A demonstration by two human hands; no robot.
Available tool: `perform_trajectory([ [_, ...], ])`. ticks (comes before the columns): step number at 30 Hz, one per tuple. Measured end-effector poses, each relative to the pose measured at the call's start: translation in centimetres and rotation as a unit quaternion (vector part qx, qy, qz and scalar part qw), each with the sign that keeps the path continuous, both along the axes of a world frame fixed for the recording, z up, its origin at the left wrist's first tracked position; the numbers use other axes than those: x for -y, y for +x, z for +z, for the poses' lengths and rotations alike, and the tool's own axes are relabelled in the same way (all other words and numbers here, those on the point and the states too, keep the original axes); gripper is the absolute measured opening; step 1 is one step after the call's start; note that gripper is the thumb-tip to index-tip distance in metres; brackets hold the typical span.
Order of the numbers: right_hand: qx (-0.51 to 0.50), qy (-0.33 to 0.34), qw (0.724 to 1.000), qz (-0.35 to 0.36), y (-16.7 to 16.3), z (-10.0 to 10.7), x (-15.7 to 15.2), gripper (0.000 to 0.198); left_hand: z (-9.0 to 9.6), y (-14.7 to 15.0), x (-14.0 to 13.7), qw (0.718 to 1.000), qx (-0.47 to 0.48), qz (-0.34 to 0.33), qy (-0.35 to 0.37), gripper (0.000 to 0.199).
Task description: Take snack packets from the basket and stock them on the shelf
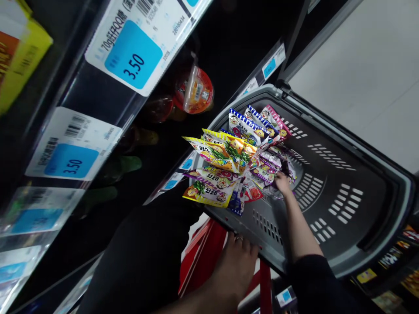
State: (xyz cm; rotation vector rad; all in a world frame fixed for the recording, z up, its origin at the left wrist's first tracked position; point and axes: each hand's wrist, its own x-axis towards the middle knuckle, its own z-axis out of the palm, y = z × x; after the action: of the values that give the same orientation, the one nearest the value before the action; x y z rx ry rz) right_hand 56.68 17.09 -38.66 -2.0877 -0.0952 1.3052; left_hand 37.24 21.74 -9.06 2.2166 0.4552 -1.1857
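Observation:
A dark grey shopping basket (327, 192) with slotted walls lies tilted ahead of me. My right hand (283, 183) reaches down into it, fingers closed at a purple candy packet (263, 174) among the bunched bags; its fingertips are partly hidden. My left hand (240, 253), with a ring on one finger, grips the near rim from outside. Yellow pineapple-print candy packets (222, 150) stand up at the basket's left end. Behind them are blue-striped packets (245, 126) and a pink one (275, 120). More purple and yellow packets (211, 187) lean over the near left side.
Shelf edges with blue price tags (134, 54) run diagonally on the left. Red-lidded cups (198, 89) sit on the dark shelf behind. Below the basket shows something red (203, 253). Pale floor (369, 78) lies at upper right, packaged goods (389, 261) at lower right.

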Motion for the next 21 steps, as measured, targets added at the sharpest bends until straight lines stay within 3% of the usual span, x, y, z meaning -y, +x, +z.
perform_trajectory([
  [3, 0.096, -0.035, 0.988, 0.117, -1.4, 0.3, 0.8, 0.038, 0.0, 0.0, 0.0, 1.0, 0.005, -0.002, 0.004, 0.029],
  [5, 0.174, -0.093, 0.96, 0.2, -3.0, 0.0, 0.5, 0.045, 0.0, 0.0, 0.0, 1.0, 0.002, 0.001, 0.012, 0.028],
  [9, 0.259, -0.154, 0.932, 0.202, -4.9, -0.9, -0.5, 0.031, -0.2, -0.1, 0.2, 1.0, -0.004, -0.004, 0.02, 0.029],
  [15, 0.269, -0.119, 0.928, 0.228, -3.4, -0.1, 1.3, 0.038, -0.7, -0.4, 0.5, 1.0, 0.013, -0.007, 0.027, 0.029],
  [18, 0.246, -0.031, 0.926, 0.284, -3.0, 1.2, 2.6, 0.036, -0.6, -0.3, 0.4, 1.0, 0.004, 0.002, 0.019, 0.028],
  [21, 0.184, 0.057, 0.957, 0.215, -3.6, 2.0, 2.7, 0.036, -0.3, 0.0, 0.1, 1.0, -0.006, 0.007, 0.014, 0.028],
])
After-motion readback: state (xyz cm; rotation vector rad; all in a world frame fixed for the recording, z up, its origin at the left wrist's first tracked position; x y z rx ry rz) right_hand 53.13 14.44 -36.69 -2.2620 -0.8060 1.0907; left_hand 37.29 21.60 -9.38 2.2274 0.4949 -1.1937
